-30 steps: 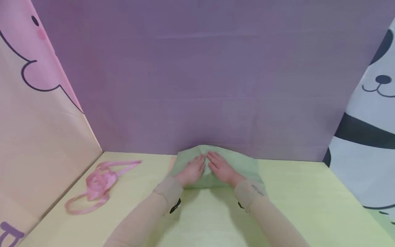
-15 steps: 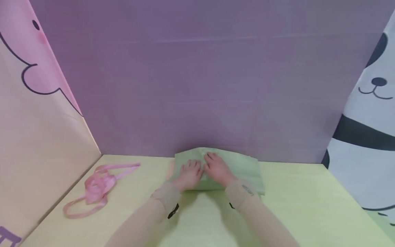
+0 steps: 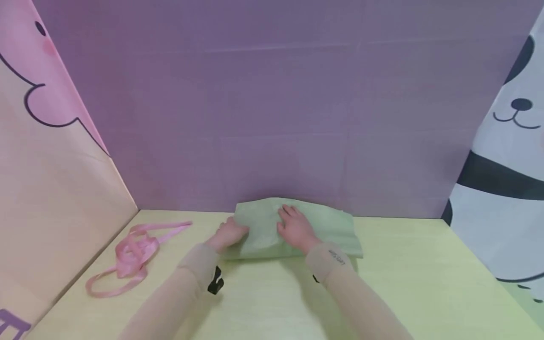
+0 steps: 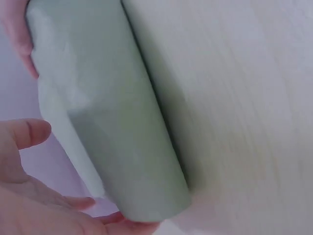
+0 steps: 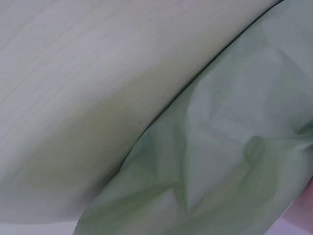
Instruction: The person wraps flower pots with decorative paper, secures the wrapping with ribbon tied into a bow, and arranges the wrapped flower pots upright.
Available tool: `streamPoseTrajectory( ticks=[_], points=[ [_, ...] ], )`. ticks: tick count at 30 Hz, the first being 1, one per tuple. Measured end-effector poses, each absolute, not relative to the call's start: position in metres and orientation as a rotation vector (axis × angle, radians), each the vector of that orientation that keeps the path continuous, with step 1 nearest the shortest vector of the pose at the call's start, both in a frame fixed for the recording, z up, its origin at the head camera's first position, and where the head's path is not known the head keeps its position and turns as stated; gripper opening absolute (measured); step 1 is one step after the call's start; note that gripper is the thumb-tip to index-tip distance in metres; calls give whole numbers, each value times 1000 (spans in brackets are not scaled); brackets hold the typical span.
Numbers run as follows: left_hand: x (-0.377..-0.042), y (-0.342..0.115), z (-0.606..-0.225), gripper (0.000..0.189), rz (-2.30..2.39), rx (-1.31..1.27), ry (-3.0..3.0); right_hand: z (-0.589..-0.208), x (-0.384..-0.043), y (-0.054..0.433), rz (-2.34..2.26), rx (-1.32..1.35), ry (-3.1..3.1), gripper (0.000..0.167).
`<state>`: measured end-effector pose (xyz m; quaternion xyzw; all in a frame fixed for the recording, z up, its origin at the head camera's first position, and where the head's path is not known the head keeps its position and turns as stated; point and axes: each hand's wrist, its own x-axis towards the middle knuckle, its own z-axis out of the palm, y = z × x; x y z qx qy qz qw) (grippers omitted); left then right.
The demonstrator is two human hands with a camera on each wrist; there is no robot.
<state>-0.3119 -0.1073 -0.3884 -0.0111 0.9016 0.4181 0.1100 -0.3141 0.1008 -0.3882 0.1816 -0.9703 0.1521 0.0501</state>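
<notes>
A pale green paper bundle (image 3: 263,229) lies across the far part of the table, its surface creased. The left hand (image 3: 229,232) is at the bundle's left end. In the left wrist view, the same hand (image 4: 44,200) has its thumb apart from the paper and fingertips touching the rolled end. On the middle of the bundle rests the right hand (image 3: 296,228), its fingers pointing away. Loose, crumpled paper (image 5: 234,127) fills much of the right wrist view, with only a sliver of hand at the edge. What the paper covers is hidden.
A loosely tangled pink ribbon (image 3: 136,255) lies on the left of the pale wooden table (image 3: 420,283). Just behind the bundle rises a purple backdrop (image 3: 276,108). Printed panels stand at both sides, the right one with a panda (image 3: 505,189).
The left hand has moved left, from the middle of the green paper bundle to its left end. The right hand stays on the middle. Earlier both hands lay side by side there.
</notes>
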Motion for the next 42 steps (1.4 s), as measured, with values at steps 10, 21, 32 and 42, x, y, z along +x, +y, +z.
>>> streamPoseTrajectory(
  ticks=[10,21,32,42],
  points=[
    [-309,-129,-384,84,1375,-117,2327,-385,-313,100,444,556,-2980,48],
    [-310,-135,-385,67,1444,-193,2245,-385,-313,105,482,517,-2995,48],
    [-315,-141,-402,28,1461,-217,2380,-386,-314,108,536,523,-2997,49],
    [-319,-140,-411,22,1547,-198,2294,-389,-315,114,683,521,-2933,54]
  ],
)
